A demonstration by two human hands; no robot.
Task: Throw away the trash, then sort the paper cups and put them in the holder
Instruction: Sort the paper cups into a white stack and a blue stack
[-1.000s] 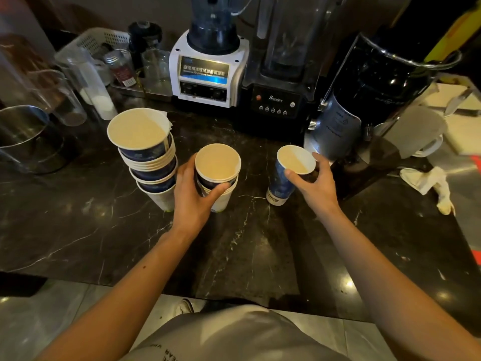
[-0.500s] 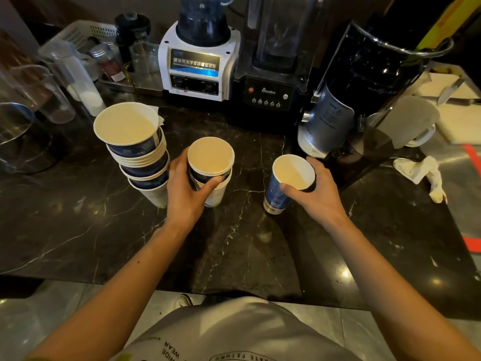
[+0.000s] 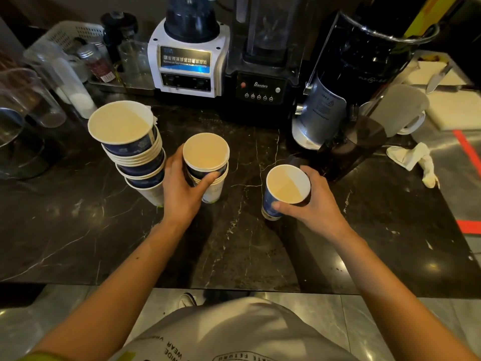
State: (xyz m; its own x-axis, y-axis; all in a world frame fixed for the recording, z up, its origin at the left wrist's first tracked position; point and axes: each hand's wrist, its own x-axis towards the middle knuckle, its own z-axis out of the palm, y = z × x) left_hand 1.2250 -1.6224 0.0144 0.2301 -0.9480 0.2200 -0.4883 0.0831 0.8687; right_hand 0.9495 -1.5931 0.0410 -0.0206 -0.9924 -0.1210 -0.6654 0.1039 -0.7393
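On the black marble worktop (image 3: 78, 230), the left hand (image 3: 182, 188) was wrapped around a short stack of nested paper cups (image 3: 207, 166), thumb across the front and fingers behind, the stack standing upright in front of the white blender (image 3: 188, 58). Just to the left of that stack, and touching the back of the left hand, stood a taller, leaning stack of blue-and-white paper cups (image 3: 132, 149), its top cup tilted toward the camera. To the right of the white blender's stack, well apart from it, the right hand (image 3: 312, 204) gripped a single blue paper cup (image 3: 285, 190) near its rim, thumb at the front; the cup tilted slightly, and whether its base touched the worktop could not be told. Beside the white blender stood a black blender (image 3: 260, 74), and further right a dark grinder-like machine (image 3: 346, 82). A crumpled white cloth (image 3: 413, 160) lay far to the right of the single cup. Clear plastic containers (image 3: 44, 82) stood to the left of the white blender.
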